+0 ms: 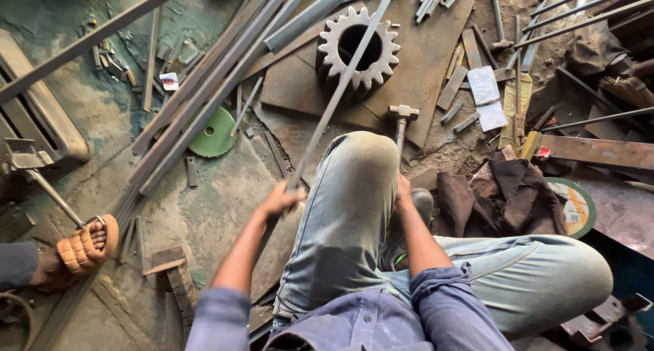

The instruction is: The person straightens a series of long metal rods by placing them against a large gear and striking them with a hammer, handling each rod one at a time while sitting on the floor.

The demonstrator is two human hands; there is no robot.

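Observation:
I sit on a workshop floor with one knee raised. My left hand (283, 197) grips the near end of a long thin steel rod (340, 85) that runs up and away across a large toothed gear (358, 48). My right hand (403, 191), partly hidden behind my raised knee, holds the handle of a hammer (402, 116) whose metal head rests on the floor just beyond the knee. The gear stands on a rusty steel plate (422, 58).
Long steel bars (204, 99) lie diagonally at left, beside a green cutting disc (213, 134). Another person's sandalled foot (85, 245) is at far left. A dark cloth (504, 197), another disc (575, 208), paper scraps (485, 85) and more rods lie at right.

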